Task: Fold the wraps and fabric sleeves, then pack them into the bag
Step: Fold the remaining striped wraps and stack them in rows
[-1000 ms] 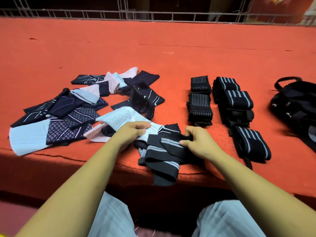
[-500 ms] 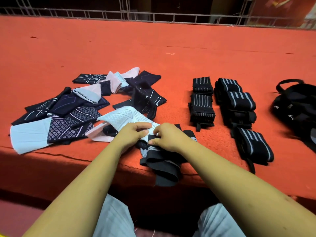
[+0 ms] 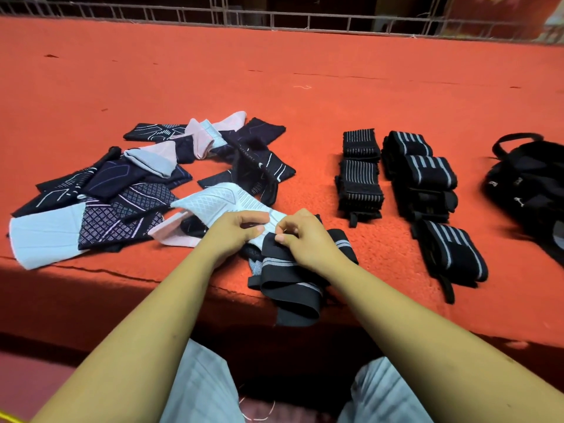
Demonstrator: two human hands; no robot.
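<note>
Head view, looking down at a red carpeted ledge (image 3: 305, 87). Near centre, the right grip (image 3: 308, 239) pinches the top edge of a black striped wrap (image 3: 290, 288). The wrap lies half folded at the ledge's near lip w/ one loop hanging over. Just left, the left grip (image 3: 236, 228) is clenched on the near end of a white sleeve (image 3: 219, 203). Folded wraps (image 3: 424, 178) sit in two rows to the right. The bag (image 3: 531, 184) is far right, well apart. A loose sleeve pile (image 3: 122, 190) lies left.

Risks, as we judge them:
- If the pinch slips, the hanging loop could drag the wrap off the lip.
- The elastic may spring the fold open.
- The white sleeve could get caught in the fold, since both cloths overlap under the grips.

Hard to make out:
- We can't tell whether the wrap's other end sits under the left grip.
- The bag's opening is cut off at the frame edge.
- The sleeves in the pile overlap too much to count.
</note>
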